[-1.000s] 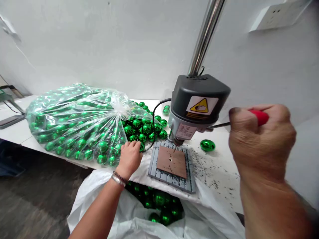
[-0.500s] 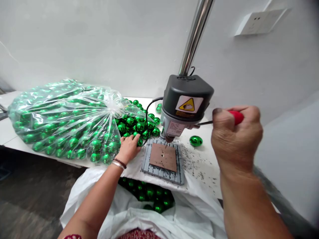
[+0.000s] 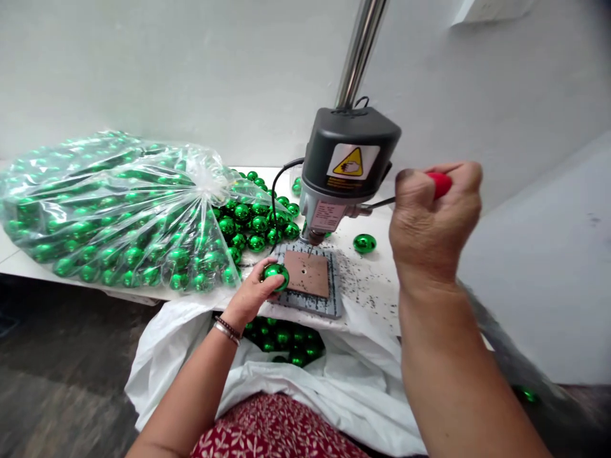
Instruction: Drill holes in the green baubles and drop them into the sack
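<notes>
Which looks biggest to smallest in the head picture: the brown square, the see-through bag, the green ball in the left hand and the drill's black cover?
1. See-through bag
2. Drill's black cover
3. Brown square
4. Green ball in the left hand, even though it's partly covered

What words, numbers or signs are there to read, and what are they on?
Black drill housing: a yellow warning triangle with a hand drawing; yellow lettering underneath is too small to read.
Grey casing below: pale label, print too small to read.
No readable words or numbers.
</notes>
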`<state>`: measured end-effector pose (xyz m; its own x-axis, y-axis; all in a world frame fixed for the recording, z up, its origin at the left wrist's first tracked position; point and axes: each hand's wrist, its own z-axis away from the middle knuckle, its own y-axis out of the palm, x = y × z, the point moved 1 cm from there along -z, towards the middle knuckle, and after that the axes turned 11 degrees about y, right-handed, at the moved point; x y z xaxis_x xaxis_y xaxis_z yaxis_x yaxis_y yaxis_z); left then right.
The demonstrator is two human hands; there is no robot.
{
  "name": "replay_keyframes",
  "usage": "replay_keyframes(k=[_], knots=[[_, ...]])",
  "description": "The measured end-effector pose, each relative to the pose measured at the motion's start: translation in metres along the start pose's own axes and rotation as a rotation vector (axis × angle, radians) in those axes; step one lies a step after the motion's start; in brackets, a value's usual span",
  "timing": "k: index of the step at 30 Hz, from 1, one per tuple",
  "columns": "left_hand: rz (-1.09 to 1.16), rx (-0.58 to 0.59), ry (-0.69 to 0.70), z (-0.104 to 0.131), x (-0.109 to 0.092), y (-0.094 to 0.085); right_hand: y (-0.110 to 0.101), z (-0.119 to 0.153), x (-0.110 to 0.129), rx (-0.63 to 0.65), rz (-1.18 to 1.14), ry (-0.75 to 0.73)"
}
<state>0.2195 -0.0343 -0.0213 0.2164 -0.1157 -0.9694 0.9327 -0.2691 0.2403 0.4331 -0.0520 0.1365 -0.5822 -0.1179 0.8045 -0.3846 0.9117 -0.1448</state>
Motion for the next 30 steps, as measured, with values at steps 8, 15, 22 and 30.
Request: replay_keyframes(k=[8, 15, 22, 30], knots=[[-0.441, 0.05, 0.17, -0.011, 0.007, 0.007, -0.001, -0.003, 0.003, 0.005, 0.031, -0.024], [-0.457, 0.151, 0.166, -0.031, 0.005, 0.006, 0.003, -0.026, 0.019, 0.145, 0.111, 0.094], [-0.7, 0.248, 0.184, -0.046, -0.004, 0.012, 0.006, -0.034, 0.019, 0.185, 0.128, 0.116], [-0.794, 0.287, 0.169, -0.057, -0.002, 0.015, 0.005, -0.033, 0.021, 0.213, 0.093, 0.125]])
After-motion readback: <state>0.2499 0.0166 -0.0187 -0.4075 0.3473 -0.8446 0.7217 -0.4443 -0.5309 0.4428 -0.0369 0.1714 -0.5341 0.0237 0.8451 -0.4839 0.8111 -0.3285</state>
